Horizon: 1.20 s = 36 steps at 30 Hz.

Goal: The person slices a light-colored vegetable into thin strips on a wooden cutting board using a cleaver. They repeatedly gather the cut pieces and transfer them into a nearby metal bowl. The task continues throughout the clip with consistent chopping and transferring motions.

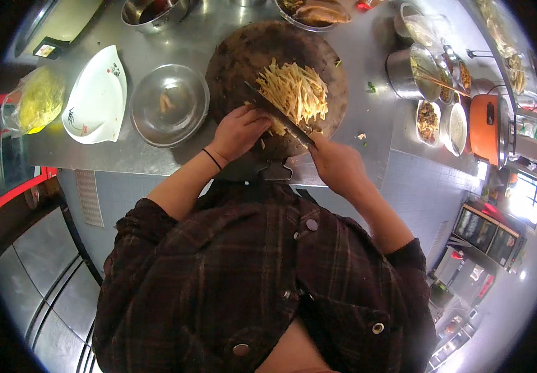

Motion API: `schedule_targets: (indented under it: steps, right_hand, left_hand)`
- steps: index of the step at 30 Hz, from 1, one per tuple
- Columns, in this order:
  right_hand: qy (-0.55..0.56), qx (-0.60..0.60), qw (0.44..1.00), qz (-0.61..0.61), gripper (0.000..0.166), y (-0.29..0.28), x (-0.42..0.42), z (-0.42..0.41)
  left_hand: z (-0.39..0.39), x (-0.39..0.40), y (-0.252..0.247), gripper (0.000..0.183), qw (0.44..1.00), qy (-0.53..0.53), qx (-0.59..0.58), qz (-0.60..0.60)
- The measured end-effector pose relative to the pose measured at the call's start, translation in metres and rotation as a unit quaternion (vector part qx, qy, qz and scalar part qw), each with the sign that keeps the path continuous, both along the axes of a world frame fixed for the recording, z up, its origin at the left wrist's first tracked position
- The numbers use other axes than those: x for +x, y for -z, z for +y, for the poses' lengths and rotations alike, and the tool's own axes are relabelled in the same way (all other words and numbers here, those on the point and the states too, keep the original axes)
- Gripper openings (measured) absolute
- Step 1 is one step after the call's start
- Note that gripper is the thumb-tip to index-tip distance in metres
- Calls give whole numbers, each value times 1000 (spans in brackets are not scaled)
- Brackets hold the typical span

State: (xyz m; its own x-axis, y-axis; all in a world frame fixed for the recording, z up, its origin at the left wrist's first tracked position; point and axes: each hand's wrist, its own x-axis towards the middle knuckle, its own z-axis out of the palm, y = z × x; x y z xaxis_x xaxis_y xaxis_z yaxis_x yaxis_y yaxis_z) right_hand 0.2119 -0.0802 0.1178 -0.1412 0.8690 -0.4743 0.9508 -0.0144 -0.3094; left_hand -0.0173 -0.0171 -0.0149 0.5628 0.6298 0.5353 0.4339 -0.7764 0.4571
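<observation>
My right hand (336,163) grips the handle end of a cleaver (280,114), its blade slanting up and left across a round wooden chopping block (235,51). A heap of pale yellow food strips (296,91) lies on the block, on the far side of the blade. My left hand (240,130) rests at the near left of the block with its fingers bent against or beside the blade; whether it pinches a food piece is hidden. Small scraps lie by the blade. Left of the block stands a steel bowl (170,106) with a small piece inside.
A white dish (96,98) and a plastic bag of yellow food (37,100) stand on the left. Metal bowls (151,18) sit at the back. On the right are a steel pot (401,73) with chopsticks, small food dishes (428,122) and an orange cooker (485,128).
</observation>
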Motion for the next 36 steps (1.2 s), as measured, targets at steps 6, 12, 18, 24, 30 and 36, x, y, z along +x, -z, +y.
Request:
schedule_targets:
  steps: [6, 12, 18, 24, 30, 36]
  right_hand:
    - [11, -6, 1000, 4, 23, 15, -3, 6]
    - [3, -2, 1000, 13, 25, 18, -2, 5]
    - [8, -25, 999, 29, 27, -2, 3, 6]
    - [34, 1, 999, 28, 26, 18, -8, 14]
    - [16, -29, 999, 23, 27, 17, -4, 3]
    - [24, -37, 999, 26, 26, -7, -4, 8]
  left_hand:
    - [-2, 2, 6, 19, 1000, -11, -7, 4]
    - [-2, 2, 5, 21, 1000, -18, 8, 2]
    - [-3, 0, 2, 23, 1000, -14, -11, -3]
    - [1, 1, 6, 25, 1000, -16, 15, 11]
    - [-2, 3, 0, 19, 1000, -20, 9, 2]
    - [-2, 0, 3, 14, 1000, -23, -7, -9]
